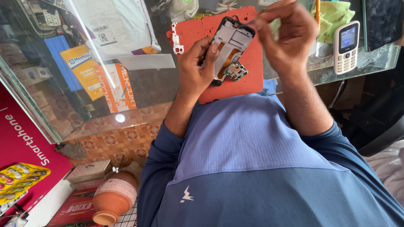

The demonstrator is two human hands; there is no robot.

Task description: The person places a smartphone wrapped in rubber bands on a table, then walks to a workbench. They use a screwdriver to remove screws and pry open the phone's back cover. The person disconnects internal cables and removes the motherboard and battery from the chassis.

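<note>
Now | left hand (194, 69) grips opened phone (230, 42) | right hand (286, 35) touching its top edge

Matt red mat (248, 63), glossy glass counter (139, 84)

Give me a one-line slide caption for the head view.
Left hand holds an opened phone over a red mat; right hand works a thin tool at its top.
</note>
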